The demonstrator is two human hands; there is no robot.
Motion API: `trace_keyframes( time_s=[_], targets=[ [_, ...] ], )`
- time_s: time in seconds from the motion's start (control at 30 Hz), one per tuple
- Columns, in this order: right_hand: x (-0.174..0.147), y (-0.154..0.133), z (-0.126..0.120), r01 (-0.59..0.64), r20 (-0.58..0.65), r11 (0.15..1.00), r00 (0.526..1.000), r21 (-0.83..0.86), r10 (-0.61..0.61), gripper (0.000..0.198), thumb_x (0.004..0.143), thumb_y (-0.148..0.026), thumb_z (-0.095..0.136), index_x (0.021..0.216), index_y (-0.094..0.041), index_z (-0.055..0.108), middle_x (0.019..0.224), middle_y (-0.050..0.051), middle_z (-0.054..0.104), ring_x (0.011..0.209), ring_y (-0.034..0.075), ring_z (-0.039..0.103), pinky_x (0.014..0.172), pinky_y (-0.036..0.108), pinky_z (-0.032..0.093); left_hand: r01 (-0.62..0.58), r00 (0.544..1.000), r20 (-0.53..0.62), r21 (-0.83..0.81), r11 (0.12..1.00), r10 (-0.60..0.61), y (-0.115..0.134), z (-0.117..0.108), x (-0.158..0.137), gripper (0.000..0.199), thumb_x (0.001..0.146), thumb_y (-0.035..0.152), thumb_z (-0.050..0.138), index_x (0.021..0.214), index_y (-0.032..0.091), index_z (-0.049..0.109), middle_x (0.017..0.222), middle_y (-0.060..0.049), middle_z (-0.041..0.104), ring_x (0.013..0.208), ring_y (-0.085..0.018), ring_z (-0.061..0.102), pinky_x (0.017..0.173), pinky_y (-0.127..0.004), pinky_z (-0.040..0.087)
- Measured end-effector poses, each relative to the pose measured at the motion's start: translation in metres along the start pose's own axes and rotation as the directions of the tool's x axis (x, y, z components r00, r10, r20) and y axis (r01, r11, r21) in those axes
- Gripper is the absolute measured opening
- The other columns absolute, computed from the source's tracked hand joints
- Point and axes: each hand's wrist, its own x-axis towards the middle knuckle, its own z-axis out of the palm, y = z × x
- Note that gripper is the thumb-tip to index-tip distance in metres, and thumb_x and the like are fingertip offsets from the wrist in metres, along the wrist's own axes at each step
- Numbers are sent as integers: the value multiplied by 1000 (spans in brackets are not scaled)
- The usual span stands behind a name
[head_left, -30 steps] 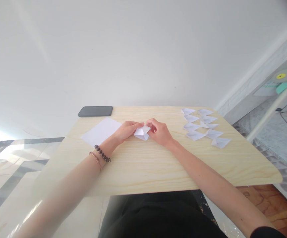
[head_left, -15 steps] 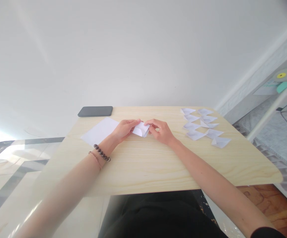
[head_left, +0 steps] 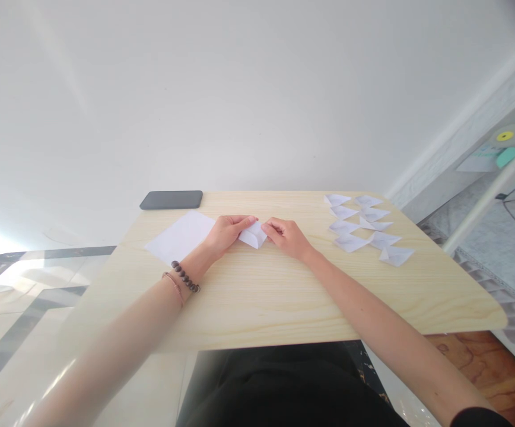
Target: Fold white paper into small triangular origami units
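A small folded piece of white paper [head_left: 253, 235] is held between my two hands, above the middle of the table. My left hand [head_left: 228, 233] grips its left side, thumb on top. On the right edge, my right hand [head_left: 285, 235] pinches the paper between thumb and curled fingers. Some of the folds are hidden behind the fingers. Beside my left hand lies a flat white sheet of paper [head_left: 181, 236]. To the right, several folded white paper pieces [head_left: 346, 227] lie in two columns.
The light wooden table [head_left: 257, 308] stands against a pale wall [head_left: 239, 95]. At its back left corner rests a dark phone [head_left: 171, 200]. A white metal stand [head_left: 484, 198] rises beyond the table's right edge.
My right fingers have closed into a tighter pinch on the paper's right edge. The paper has turned slightly, and its loose layers now look pressed together. The other papers have not moved.
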Motion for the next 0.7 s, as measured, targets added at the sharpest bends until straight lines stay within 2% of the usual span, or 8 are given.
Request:
trace_keyframes(
  time_s=[0.7],
  targets=[
    [1, -4, 0, 23, 2, 1000, 1000, 11, -23, 31, 81, -40, 40, 62, -17, 50, 56, -3, 47, 51, 8, 40, 51, 21, 31, -55, 996, -68, 103, 993, 62, 0, 1, -2, 40, 64, 48, 64, 83, 13, 67, 76, -7, 66, 67, -16, 57, 59, -27, 43]
  ],
)
